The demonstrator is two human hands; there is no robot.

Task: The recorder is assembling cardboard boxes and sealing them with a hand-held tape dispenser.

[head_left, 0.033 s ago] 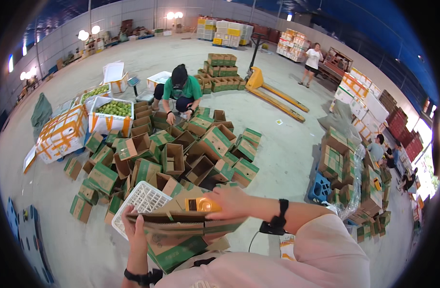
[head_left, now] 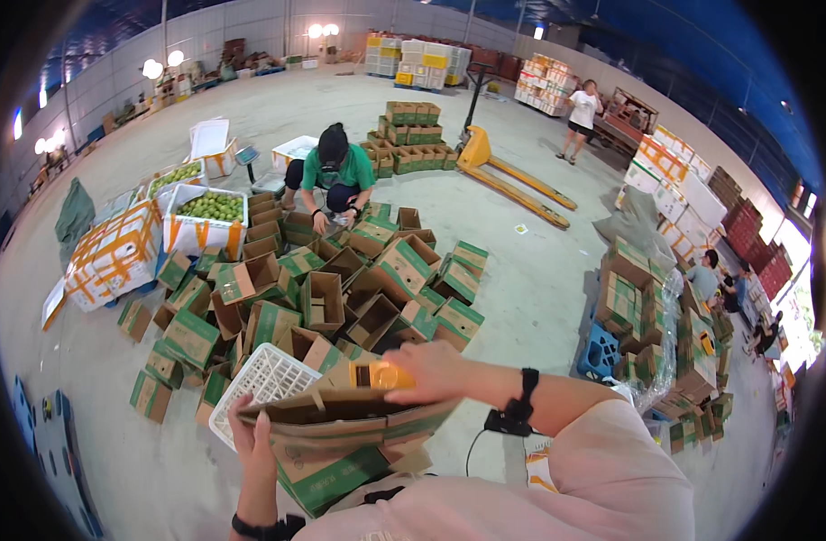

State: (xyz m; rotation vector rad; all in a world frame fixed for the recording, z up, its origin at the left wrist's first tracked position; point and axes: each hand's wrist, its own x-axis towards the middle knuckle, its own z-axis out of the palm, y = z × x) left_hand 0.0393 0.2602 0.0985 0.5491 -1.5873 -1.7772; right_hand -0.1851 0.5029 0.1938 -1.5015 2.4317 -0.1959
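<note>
My left hand (head_left: 253, 431) grips the left end of a brown and green cardboard box (head_left: 341, 435), its thumb on the near side. The box lies close to my body, and a narrow dark opening shows along its top. My right hand (head_left: 428, 371) closes around an orange tape dispenser (head_left: 368, 374) just above the box's far edge; part of the dispenser is hidden by the fingers. A white plastic basket (head_left: 267, 379) stands right behind my left hand. Loose cardboard boxes (head_left: 323, 300) lie heaped beyond it.
Across the heap a person in a green top (head_left: 338, 171) crouches, hands among the boxes. White bins of green fruit (head_left: 212, 206) stand at the left. A yellow pallet jack (head_left: 512, 176) is farther back. Stacked boxes on a blue pallet (head_left: 599, 350) stand at the right.
My right hand and the tape dispenser have shifted slightly up, and the gap along the box's top looks wider. My left hand keeps its hold.
</note>
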